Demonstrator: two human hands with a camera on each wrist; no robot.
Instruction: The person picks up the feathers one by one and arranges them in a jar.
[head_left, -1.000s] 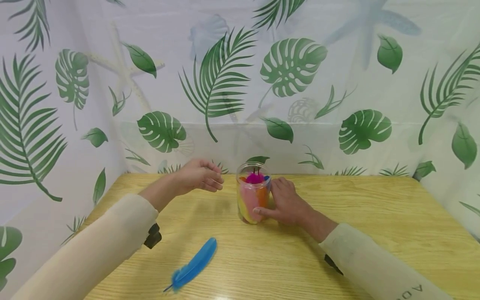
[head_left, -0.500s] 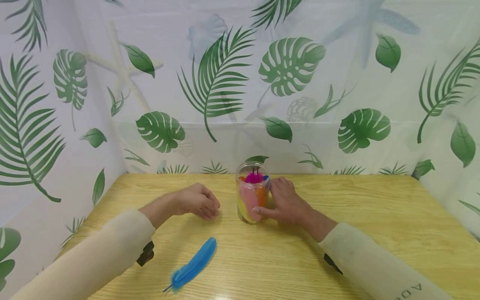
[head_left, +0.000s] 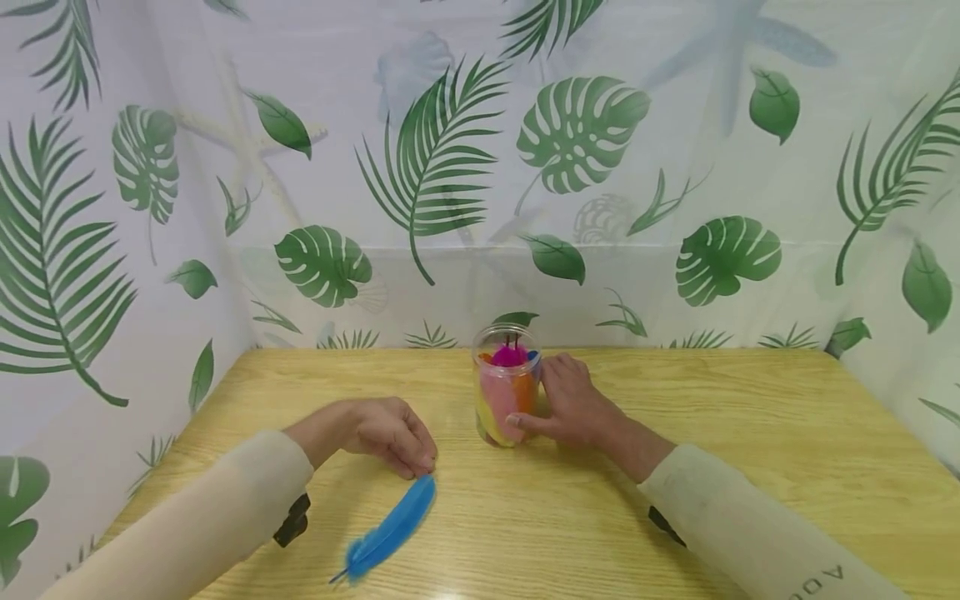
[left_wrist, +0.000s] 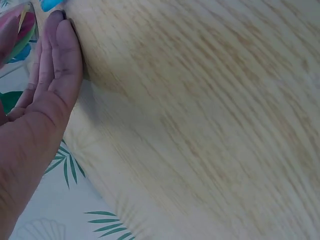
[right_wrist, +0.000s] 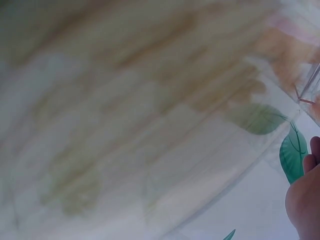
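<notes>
A blue feather [head_left: 393,531] lies slantwise on the wooden table. My left hand [head_left: 388,435] is at its far tip, fingertips pointing down. The left wrist view shows this hand's fingers [left_wrist: 62,60] fairly straight, the thumb apart from them, and a bit of the blue feather [left_wrist: 50,4] just beyond; whether they touch is unclear. Upright to the right stands a clear jar [head_left: 495,371] holding pink, orange, yellow, magenta and blue feathers. My right hand [head_left: 576,407] grips the jar's right side, thumb across the front; its other fingers are partly hidden behind.
The wooden table [head_left: 720,417] reaches back to a white curtain [head_left: 637,283] printed with green leaves. More of this curtain closes off the left and right sides. The jar stands near the table's back edge.
My left hand has come down from beside the jar, towards me, to the feather's tip. The feather, the jar and my right hand have stayed in place.
</notes>
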